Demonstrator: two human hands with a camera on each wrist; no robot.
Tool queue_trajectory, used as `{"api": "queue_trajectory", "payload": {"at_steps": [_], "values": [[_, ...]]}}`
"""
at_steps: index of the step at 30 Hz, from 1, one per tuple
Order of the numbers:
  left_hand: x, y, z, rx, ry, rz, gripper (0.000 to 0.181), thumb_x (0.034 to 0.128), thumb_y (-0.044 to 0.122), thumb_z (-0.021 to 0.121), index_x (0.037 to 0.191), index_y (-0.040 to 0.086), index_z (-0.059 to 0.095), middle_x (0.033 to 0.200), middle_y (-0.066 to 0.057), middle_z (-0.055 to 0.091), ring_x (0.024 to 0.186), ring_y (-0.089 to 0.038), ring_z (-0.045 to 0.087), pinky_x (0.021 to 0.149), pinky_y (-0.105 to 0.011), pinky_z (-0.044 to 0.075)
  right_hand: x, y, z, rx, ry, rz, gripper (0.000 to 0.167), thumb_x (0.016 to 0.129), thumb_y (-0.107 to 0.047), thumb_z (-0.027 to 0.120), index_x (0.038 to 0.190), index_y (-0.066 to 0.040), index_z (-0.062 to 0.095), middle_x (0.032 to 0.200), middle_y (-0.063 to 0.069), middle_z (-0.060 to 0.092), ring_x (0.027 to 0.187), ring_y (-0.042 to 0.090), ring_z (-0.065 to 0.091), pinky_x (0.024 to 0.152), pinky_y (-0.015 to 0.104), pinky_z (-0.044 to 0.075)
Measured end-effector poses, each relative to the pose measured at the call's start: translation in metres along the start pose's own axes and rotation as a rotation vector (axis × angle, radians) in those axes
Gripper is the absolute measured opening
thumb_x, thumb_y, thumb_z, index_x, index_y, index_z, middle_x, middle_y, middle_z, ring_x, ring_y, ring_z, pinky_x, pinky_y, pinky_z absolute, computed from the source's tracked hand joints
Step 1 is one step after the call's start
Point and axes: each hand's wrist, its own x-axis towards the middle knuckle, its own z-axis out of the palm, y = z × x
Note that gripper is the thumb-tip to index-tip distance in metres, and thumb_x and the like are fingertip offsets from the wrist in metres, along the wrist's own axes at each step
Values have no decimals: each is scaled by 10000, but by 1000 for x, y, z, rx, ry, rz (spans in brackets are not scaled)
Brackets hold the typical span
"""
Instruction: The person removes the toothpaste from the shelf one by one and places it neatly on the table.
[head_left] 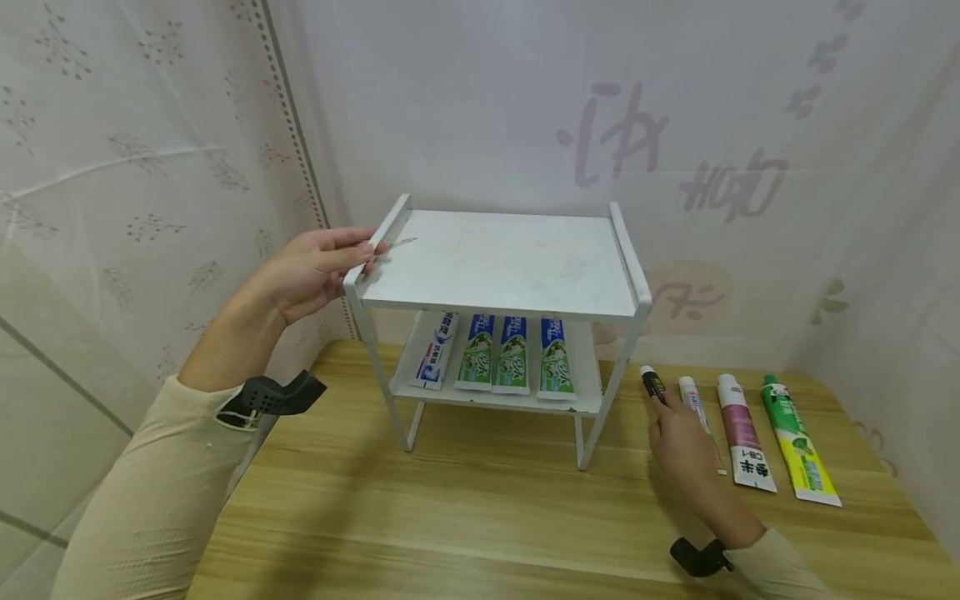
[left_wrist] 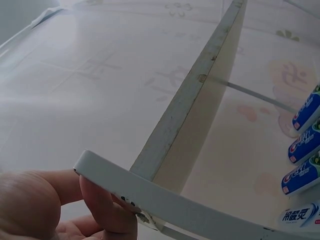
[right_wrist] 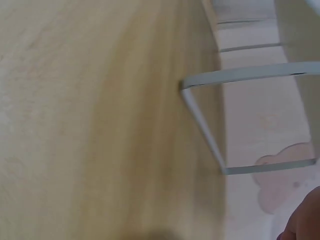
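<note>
A white two-tier rack [head_left: 502,262] stands on the table. At its upper left rail my left hand [head_left: 318,271] grips the edge, with fingers curled beneath the rail [left_wrist: 150,192] in the left wrist view. Over at the right, my right hand [head_left: 684,442] holds a small black tube with a white cap [head_left: 652,382], its lower part hidden by the hand. Beside that hand lie a slim white toothpaste tube [head_left: 693,400], a white-and-purple tube [head_left: 741,429] and a green-and-yellow tube [head_left: 798,437]. Only a bit of the hand shows in the right wrist view.
The rack's lower shelf bears a white-and-blue toothpaste tube [head_left: 437,354] and three blue-and-green ones [head_left: 513,358]. Wood-grain tabletop [head_left: 450,517] spreads in front. Patterned pale curtains [head_left: 480,108] hang behind and to the left.
</note>
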Motion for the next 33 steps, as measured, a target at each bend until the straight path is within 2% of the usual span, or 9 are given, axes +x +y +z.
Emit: {"api": "queue_trajectory", "payload": {"at_steps": [4,10,16,22,33], "values": [[1,0,0,-3,-3,6,615,1069,152,543,1593,-4,260,1237,60,647,938,-64,596,801,-190,544,-2,7,17,14,22,1,302,975,62,542,1242,183,617,1221,390,594,1050,527,608,819,599,541],[0,-1,-1,-1,-3,14,612,1073,142,531,1593,-16,248,1216,69,652,935,-62,597,803,-191,543,-5,9,30,21,38,-23,273,990,65,546,1220,191,621,1144,370,613,994,498,618,790,587,545],[0,-1,-1,4,-6,12,618,1073,150,533,1591,-23,244,1215,70,650,945,-59,594,809,-189,540,-7,11,38,3,36,-20,303,971,76,542,1245,192,600,1250,387,561,1135,552,537,915,645,488],[-1,-1,0,2,-3,9,619,1076,149,524,1590,-34,231,1190,85,659,975,-51,594,812,-186,541,-8,16,46,-35,37,-36,353,914,97,561,1254,179,600,1277,406,524,1116,580,520,947,640,457],[-1,0,0,-5,-5,18,602,1075,136,524,1587,-28,252,1187,82,668,956,-56,609,811,-196,549,-10,20,49,-42,-56,17,445,931,26,630,1344,162,536,1410,444,401,1254,610,424,1004,682,415]]}}
